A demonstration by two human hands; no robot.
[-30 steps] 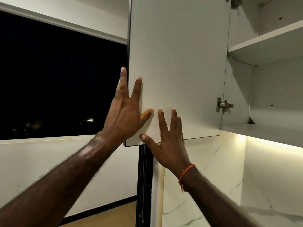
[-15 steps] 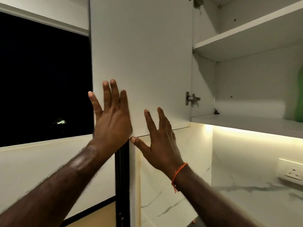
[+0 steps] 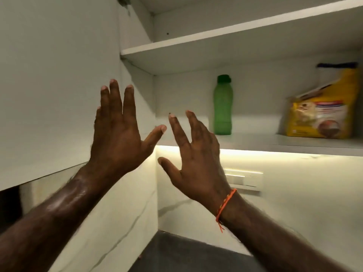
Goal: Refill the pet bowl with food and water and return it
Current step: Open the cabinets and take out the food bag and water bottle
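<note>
I see both hands raised in front of the open cabinet, fingers spread and straight, grasping nothing. The left hand (image 3: 117, 132) is held up before the white door (image 3: 55, 85); whether it touches the door I cannot tell. The right hand (image 3: 196, 158) hovers just below the lower shelf (image 3: 275, 144). On that shelf the green bottle (image 3: 223, 107) stands upright, and the yellow food bag (image 3: 324, 112) sits well to the bottle's right.
</note>
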